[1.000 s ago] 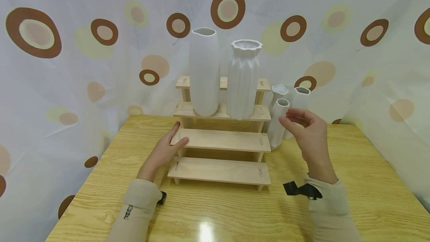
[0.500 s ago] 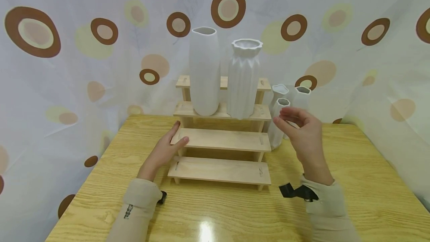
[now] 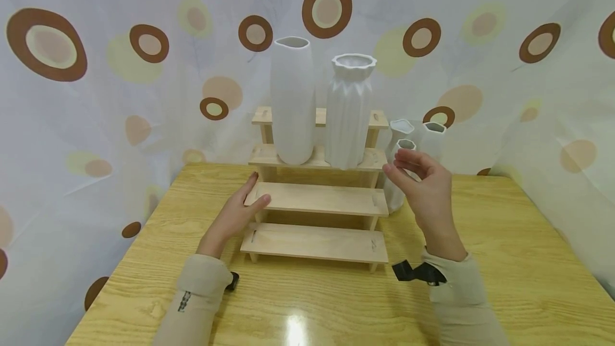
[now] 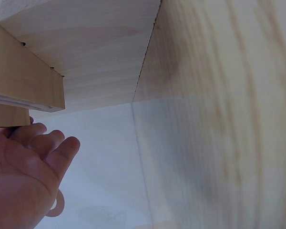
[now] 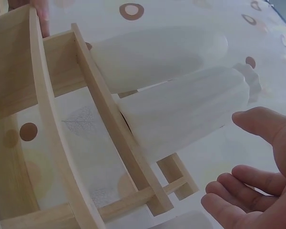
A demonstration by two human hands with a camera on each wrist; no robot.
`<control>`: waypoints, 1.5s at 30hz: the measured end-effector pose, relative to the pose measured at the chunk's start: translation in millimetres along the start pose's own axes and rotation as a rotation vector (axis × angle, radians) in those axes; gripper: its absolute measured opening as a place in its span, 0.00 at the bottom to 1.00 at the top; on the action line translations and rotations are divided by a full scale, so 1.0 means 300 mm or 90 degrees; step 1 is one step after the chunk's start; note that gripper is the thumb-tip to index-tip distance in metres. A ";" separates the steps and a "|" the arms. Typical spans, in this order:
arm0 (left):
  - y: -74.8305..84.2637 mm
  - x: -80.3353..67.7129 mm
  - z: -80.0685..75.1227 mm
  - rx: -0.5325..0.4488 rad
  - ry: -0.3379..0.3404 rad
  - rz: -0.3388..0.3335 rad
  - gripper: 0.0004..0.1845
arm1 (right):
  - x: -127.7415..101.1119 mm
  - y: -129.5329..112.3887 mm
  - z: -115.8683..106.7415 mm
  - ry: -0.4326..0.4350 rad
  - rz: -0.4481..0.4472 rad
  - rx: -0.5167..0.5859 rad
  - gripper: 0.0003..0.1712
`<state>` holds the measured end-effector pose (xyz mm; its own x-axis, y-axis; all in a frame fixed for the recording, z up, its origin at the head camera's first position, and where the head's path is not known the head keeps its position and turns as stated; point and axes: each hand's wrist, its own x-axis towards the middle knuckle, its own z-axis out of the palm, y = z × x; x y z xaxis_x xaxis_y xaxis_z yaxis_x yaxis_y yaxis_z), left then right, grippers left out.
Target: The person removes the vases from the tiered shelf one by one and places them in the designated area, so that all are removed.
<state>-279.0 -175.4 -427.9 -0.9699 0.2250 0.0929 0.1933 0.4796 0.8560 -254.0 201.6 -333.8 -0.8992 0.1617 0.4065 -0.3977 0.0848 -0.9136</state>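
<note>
In the head view, the left hand (image 3: 234, 217) lay at centre left of the frame, its fingers (image 3: 252, 182) straight and relaxed against the left end of the third step of the pale four-step wooden riser (image 3: 317, 199). The right hand (image 3: 425, 188) hovered right of centre, fingers (image 3: 408, 156) loosely spread and gently curved, holding nothing. It was raised in front of the small white faceted vase (image 3: 397, 178), which stood on the yellow wood-grain counter (image 3: 504, 260) just beside the riser's right end; whether hand and vase touched could not be told from this view. Two more small white vases (image 3: 417, 135) stood close behind it. On the riser's second step from the top stood a tall smooth white cylinder vase (image 3: 291, 101) and, to its right, a white pleated vase with a scalloped rim (image 3: 348, 111). A curtain printed with brown rings (image 3: 120, 84) filled the background.

The left wrist view alone showed the underside of a step (image 4: 81, 57) and an upright (image 4: 24, 81) in its upper left, with the left hand's fingers (image 4: 62, 148) extended together at lower left.

The right wrist view showed the two tall vases lying sideways across the frame, and the right hand's fingers (image 5: 238, 183) at lower right, apart and empty, with the thumb (image 5: 262, 121) above them. The small faceted vase was not identifiable there.
</note>
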 end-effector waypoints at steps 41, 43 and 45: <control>-0.010 0.007 -0.001 0.011 0.005 -0.004 0.47 | 0.026 0.056 0.109 -0.004 -0.030 -0.010 0.29; -0.009 0.006 0.000 0.013 0.004 -0.005 0.47 | 0.028 0.058 0.113 -0.008 -0.037 -0.007 0.29; -0.008 0.006 0.000 0.015 0.003 -0.002 0.47 | 0.031 0.062 0.117 -0.010 -0.038 -0.010 0.30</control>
<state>-281.1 -176.0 -429.8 -0.9713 0.2191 0.0921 0.1930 0.5009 0.8437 -276.1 170.3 -347.4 -0.8764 0.1411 0.4604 -0.4484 0.1097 -0.8871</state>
